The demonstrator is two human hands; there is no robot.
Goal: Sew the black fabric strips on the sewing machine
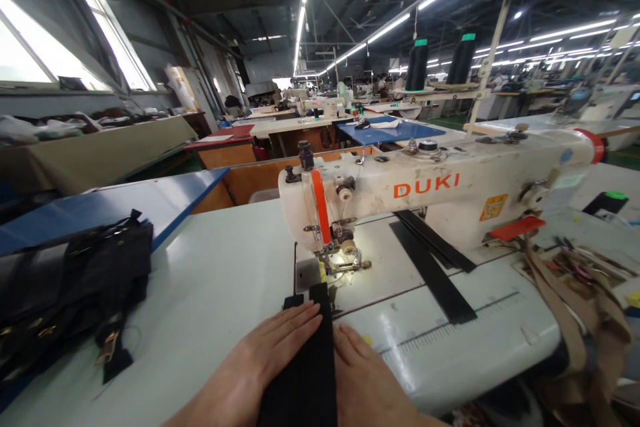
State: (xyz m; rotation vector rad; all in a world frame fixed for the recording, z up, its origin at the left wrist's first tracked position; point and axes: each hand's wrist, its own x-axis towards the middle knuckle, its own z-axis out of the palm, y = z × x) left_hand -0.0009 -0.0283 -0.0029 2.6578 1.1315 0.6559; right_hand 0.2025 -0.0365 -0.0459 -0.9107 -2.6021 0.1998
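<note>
A long black fabric strip (320, 367) runs up toward the presser foot and needle area of a white sewing machine (370, 180). My left hand (270, 347) lies flat across the strip, fingers stretched out and pressing on it. Against the strip's right edge rests my right hand (363, 373), its fingers extended flat on the machine bed. Under the machine arm lie two more black strips (435, 273). The machine's lamp lights the metal presser foot (347, 265); whether the fabric is under the needle cannot be told.
Black bags or straps with metal buckles (75, 280) are piled on the left. Tan webbing (560, 307) hangs at the right beside a tray of small tools (575, 260). Two black thread cones (417, 67) stand behind the machine. A blue-topped table (395, 130) is farther back.
</note>
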